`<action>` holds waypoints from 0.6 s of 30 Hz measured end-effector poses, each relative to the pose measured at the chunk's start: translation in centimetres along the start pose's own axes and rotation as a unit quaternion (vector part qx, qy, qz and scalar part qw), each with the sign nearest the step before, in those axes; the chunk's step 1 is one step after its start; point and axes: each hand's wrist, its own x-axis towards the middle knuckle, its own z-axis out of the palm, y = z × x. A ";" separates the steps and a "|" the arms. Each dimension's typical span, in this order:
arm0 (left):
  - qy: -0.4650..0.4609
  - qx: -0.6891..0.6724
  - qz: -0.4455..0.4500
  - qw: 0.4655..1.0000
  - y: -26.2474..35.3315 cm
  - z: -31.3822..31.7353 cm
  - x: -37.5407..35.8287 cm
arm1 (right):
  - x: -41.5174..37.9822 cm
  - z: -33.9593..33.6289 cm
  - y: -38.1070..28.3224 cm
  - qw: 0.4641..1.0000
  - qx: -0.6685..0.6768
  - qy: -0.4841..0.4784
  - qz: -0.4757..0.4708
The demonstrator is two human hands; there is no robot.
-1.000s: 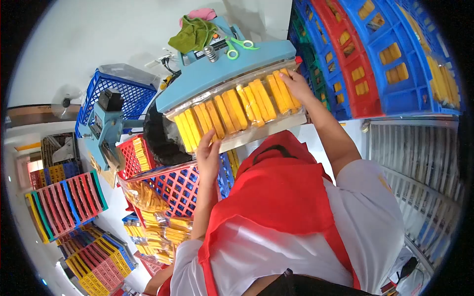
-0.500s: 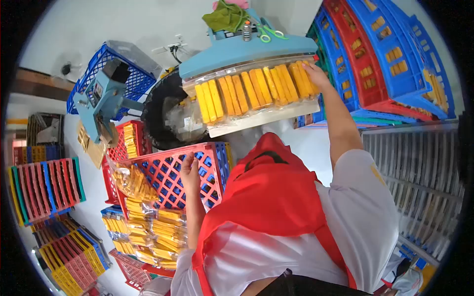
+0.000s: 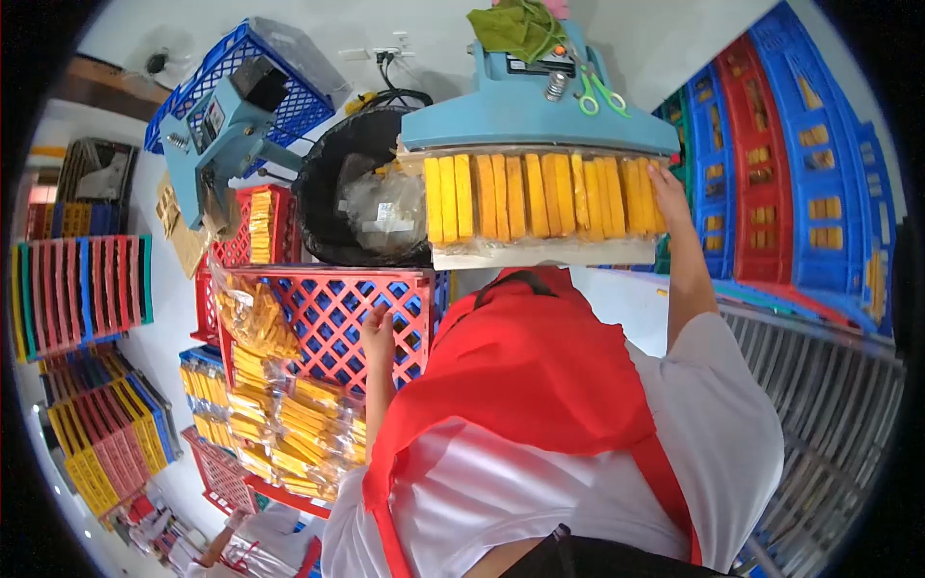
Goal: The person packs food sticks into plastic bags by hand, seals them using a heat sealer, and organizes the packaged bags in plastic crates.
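Observation:
Several clear bags of yellow-orange sticks [image 3: 525, 197] lie side by side on a white shelf [image 3: 544, 255] along the front of a light blue sealing machine [image 3: 540, 125]. At the right end of this row is my right hand [image 3: 670, 193], its fingers at the edge of the last bag; whether they grip it is unclear. Over the red lattice crate [image 3: 318, 318] hovers my left hand [image 3: 378, 332], fingers slightly curled and apart, holding nothing. Left of it, more bagged yellow sticks [image 3: 308, 424] are piled in and against crates. Green-handled scissors [image 3: 599, 96] rest on the machine.
A black-lined bin [image 3: 318, 193] holds clear plastic [image 3: 385, 212]. A second blue machine [image 3: 207, 144] stands at the left. Blue and red crates [image 3: 809, 173] are stacked at the right, above a metal rack [image 3: 809, 414]. Another person [image 3: 265, 539] is at the lower left.
The view has turned, so the machine and bags appear farther right and level. My right hand remains at the row's right end; my left hand is still free above the crate.

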 end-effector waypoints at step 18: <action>0.239 0.151 -0.288 0.915 -11.3 -1.7 -8.3 | 4.4 7.8 -12.4 0.932 -0.089 -0.109 -0.335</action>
